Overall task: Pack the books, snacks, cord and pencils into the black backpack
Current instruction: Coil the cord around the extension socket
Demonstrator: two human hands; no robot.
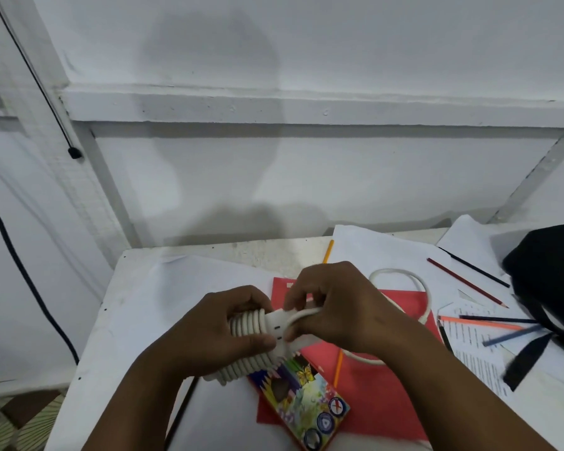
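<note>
Both hands [274, 323] on a white cord [251, 323] (seemingly coiled round a power strip), black backpack [551, 271] right.

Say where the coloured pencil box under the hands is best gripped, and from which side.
The coloured pencil box lies flat on the red sheet, angled toward the near right. I would pinch it across its narrow width, on the long edges near the lower end, coming from above on the near side. The upper end sits under the wound white cord that the left hand holds.

loose pencils [468, 281] before backpack [549, 271], left tabletop [137, 307] open
</note>
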